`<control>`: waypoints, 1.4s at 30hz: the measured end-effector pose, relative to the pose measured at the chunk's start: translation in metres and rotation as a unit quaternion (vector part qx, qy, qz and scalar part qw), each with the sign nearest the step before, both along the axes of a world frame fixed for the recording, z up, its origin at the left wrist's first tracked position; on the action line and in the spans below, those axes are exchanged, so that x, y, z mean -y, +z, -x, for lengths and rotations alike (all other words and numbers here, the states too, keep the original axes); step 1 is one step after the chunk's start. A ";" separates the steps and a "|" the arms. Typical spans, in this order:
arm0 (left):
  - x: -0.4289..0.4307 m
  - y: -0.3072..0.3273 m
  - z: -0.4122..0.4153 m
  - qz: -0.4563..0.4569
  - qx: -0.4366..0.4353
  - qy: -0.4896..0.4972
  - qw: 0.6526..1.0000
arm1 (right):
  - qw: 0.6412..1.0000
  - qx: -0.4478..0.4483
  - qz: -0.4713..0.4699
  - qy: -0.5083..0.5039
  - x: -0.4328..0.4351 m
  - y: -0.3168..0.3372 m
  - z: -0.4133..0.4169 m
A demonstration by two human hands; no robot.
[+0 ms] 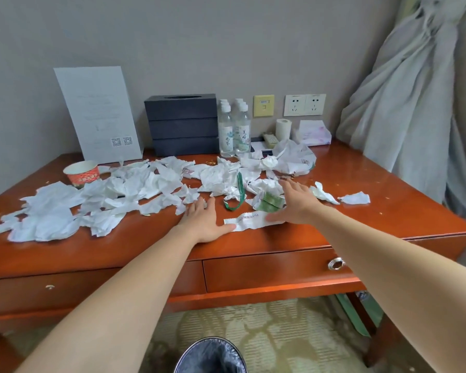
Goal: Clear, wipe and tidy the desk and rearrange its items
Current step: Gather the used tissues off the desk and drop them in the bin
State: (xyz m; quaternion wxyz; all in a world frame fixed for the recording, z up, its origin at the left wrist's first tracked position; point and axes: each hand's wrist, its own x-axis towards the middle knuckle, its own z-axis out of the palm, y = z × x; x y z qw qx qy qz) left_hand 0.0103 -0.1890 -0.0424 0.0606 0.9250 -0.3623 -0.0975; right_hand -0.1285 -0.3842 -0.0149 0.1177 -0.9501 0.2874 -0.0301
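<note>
Spanning the red-brown desk (393, 200) from its left edge to past the middle, torn white scraps (65, 208) lie in a loose layer. A red paper cup (82, 173) stands upright at the layer's far left edge. Behind it a white card (97, 114) leans on the wall. A black box (182, 125) stands just right of the card, against the wall.

The left grip (202, 222) lies flat on the desk near the front edge, palm down, fingers straight and together and holding nothing. Its fingertips reach the near edge of the scraps.

Clear bottles (233, 130) stand touching the box's right side. In front of them a green band (240, 193) lies among the scraps. A long white strip (253, 220) lies between the two thumbs, its left end at the left thumb.

The right grip (293, 203) is spread wide, palm down, holding nothing. Its thumb is on the strip's right end and its fingers are over a green packet (271, 203).

Farther back are a crumpled bag (296, 157), a paper roll (283, 129) and a tissue pack (314, 133). Two more scraps lie apart right of the right grip. A grey curtain (404, 103) hangs at far right. A bin (213, 356) stands on the floor below.
</note>
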 end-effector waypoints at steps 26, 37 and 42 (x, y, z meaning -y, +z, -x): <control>0.065 0.013 -0.088 0.148 0.138 -0.042 0.978 | 0.987 0.138 0.053 -0.056 0.036 -0.016 -0.068; 0.038 0.048 -0.088 0.188 0.175 -0.012 0.966 | 0.960 0.263 0.066 -0.075 0.034 0.019 -0.064; 0.018 0.070 -0.076 0.202 0.194 -0.002 0.960 | 0.954 0.286 0.042 -0.075 0.017 0.037 -0.056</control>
